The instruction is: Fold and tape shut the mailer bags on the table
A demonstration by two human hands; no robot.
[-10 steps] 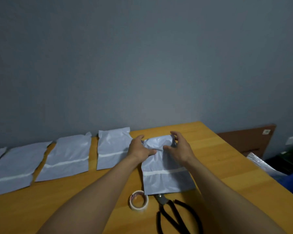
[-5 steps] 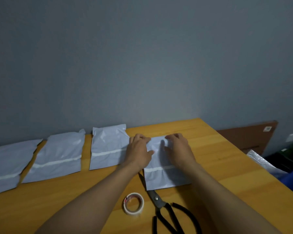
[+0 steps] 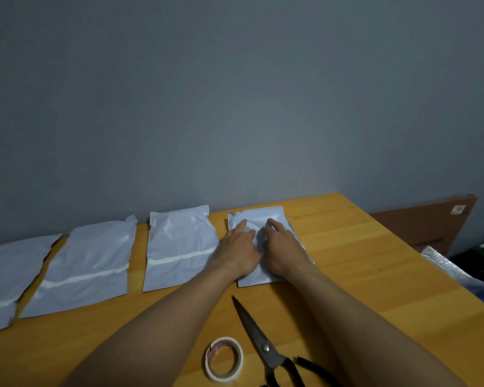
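A row of pale grey mailer bags lies on the wooden table (image 3: pixel 347 263). The rightmost mailer bag (image 3: pixel 263 216) lies flat under both hands. My left hand (image 3: pixel 239 247) presses on its left half with fingers stretched forward. My right hand (image 3: pixel 281 247) presses on its right half the same way. The two hands lie side by side, almost touching. To the left lie a second bag (image 3: pixel 179 247), a third bag (image 3: pixel 87 269) and a fourth bag (image 3: pixel 6 277), each with a white strip across it. A roll of tape (image 3: pixel 224 358) lies near the front edge.
Black-handled scissors (image 3: pixel 266 347) lie right of the tape, blades pointing at the pressed bag. A grey wall stands right behind the table. Past the table's right edge are a brown board (image 3: pixel 430 222) and a plastic-wrapped bundle (image 3: pixel 447 266).
Both hands slid forward and flattened on the rightmost bag; a second ago they held its far edge lifted. The view has shifted, so tape and scissors sit lower in the picture.
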